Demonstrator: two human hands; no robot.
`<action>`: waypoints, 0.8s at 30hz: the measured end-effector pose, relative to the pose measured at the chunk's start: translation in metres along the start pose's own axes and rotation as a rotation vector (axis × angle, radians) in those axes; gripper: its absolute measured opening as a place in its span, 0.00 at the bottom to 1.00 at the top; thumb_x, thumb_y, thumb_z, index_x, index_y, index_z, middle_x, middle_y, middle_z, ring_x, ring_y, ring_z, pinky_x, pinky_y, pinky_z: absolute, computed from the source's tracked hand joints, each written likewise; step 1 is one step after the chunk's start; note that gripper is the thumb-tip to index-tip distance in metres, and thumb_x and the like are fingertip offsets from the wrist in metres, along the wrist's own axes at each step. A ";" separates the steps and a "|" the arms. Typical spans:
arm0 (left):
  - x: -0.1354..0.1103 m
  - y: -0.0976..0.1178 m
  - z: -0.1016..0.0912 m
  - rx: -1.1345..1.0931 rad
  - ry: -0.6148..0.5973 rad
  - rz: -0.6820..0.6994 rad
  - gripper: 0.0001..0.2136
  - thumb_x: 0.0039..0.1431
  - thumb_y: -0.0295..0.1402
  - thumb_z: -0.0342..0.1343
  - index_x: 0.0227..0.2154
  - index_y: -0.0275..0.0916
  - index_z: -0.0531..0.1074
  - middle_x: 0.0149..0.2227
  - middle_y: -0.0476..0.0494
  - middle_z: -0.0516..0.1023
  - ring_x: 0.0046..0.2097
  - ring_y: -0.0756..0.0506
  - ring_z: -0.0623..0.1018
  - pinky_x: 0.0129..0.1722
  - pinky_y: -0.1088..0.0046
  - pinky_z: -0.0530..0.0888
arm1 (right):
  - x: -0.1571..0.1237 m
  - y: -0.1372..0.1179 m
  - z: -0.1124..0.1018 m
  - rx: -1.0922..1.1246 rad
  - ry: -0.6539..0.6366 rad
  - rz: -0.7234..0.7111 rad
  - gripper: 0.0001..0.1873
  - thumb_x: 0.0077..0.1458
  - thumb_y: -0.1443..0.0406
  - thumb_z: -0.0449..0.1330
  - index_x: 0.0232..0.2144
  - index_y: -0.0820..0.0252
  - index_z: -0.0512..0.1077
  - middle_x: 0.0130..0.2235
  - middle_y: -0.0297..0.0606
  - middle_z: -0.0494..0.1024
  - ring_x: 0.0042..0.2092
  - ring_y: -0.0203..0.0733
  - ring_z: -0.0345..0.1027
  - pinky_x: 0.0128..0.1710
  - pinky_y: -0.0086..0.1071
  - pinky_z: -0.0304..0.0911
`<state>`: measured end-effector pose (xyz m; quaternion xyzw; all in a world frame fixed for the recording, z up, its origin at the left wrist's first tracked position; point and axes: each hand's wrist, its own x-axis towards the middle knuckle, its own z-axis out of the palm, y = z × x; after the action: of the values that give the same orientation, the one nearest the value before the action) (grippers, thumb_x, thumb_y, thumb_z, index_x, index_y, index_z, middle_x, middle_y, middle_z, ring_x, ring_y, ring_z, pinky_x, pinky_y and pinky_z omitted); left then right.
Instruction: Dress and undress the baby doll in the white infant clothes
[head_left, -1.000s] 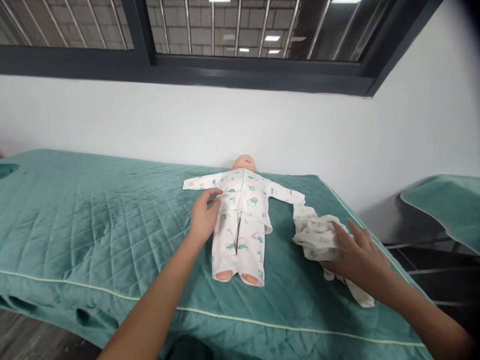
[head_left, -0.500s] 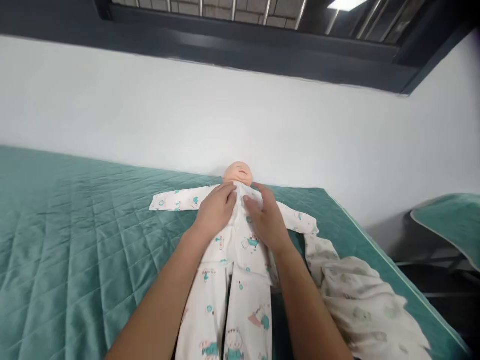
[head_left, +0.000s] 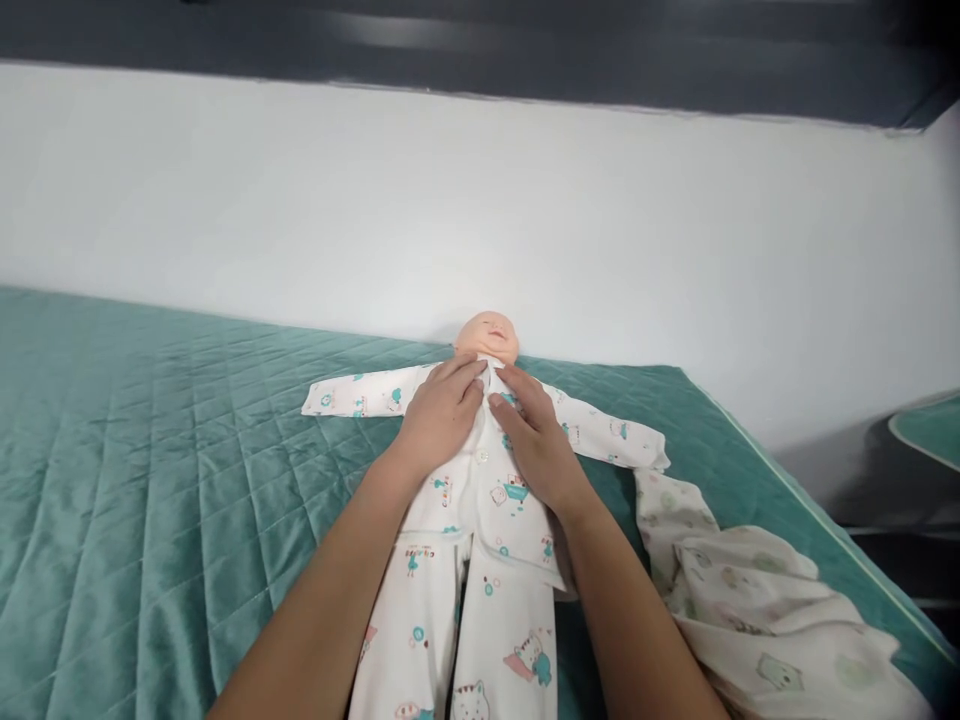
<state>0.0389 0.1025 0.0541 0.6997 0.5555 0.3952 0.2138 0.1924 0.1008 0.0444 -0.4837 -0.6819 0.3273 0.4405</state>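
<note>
A baby doll (head_left: 487, 335) lies on its back, its head near the wall. It wears a white printed long-sleeved shirt (head_left: 480, 500) and white printed trousers (head_left: 514, 640). My left hand (head_left: 444, 412) rests on the left half of the shirt's chest, fingers stretched towards the collar. My right hand (head_left: 536, 435) lies on the other half, thumb and fingers apart. Both sets of fingertips touch the cloth either side of the front opening, just below the doll's chin. A small button shows below my hands. The sleeves spread out to both sides, and the doll's hands are not visible.
Under the doll is a green quilted bedcover (head_left: 150, 480). A crumpled white printed cloth (head_left: 780, 610) lies at the right, touching the right sleeve's end. Behind stands a white wall (head_left: 375, 210) with a dark frame (head_left: 480, 50) above. Another green-covered surface (head_left: 934, 430) is at far right.
The view has tilted down and come slightly closer. My right hand's raised fingers have come down flatter onto the shirt. My left hand stays at the collar.
</note>
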 end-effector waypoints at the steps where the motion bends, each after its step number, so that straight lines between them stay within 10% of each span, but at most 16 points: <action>1: 0.000 0.000 0.000 0.000 -0.005 -0.003 0.21 0.70 0.35 0.41 0.60 0.39 0.69 0.67 0.44 0.66 0.68 0.42 0.63 0.69 0.59 0.59 | 0.001 0.000 0.000 -0.006 -0.005 0.004 0.26 0.60 0.50 0.56 0.57 0.49 0.70 0.67 0.38 0.63 0.69 0.48 0.51 0.70 0.49 0.45; 24: 0.000 -0.004 0.001 0.049 -0.025 0.041 0.23 0.70 0.35 0.38 0.62 0.42 0.66 0.67 0.43 0.65 0.68 0.43 0.63 0.69 0.59 0.58 | 0.006 0.000 -0.001 -0.061 -0.063 0.062 0.27 0.61 0.49 0.55 0.60 0.46 0.69 0.67 0.38 0.60 0.69 0.49 0.49 0.70 0.51 0.43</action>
<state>0.0374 0.1036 0.0506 0.7208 0.5479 0.3769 0.1956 0.1926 0.1065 0.0460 -0.5071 -0.6898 0.3349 0.3936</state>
